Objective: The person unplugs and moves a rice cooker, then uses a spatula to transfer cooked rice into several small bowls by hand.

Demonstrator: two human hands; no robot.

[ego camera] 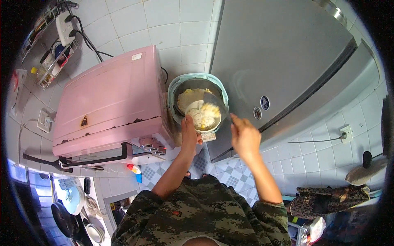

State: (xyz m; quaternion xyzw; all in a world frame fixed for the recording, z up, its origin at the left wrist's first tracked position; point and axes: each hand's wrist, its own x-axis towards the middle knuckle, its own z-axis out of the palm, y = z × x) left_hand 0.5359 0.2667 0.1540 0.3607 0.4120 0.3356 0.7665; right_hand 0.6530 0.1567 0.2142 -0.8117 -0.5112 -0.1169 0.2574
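My left hand [190,133] grips the rim of a white bowl [218,124] that holds pale rice with yellow bits. The bowl is over the near edge of a rice cooker [171,89] with a light teal rim. Inside the cooker's dark inner pot [200,82] lies more rice with yellow bits [188,96]. My right hand [244,135] is closed around the handle of a serving utensil, blurred by motion, whose head is over the bowl with rice on or beneath it. The utensil's exact shape cannot be told.
A pink countertop oven [107,98] stands left of the cooker, its black handle [124,150] facing me. A grey refrigerator [264,61] rises on the right. Power cords run behind the oven from a white power strip [64,29]. A frying pan [63,218] lies at the lower left.
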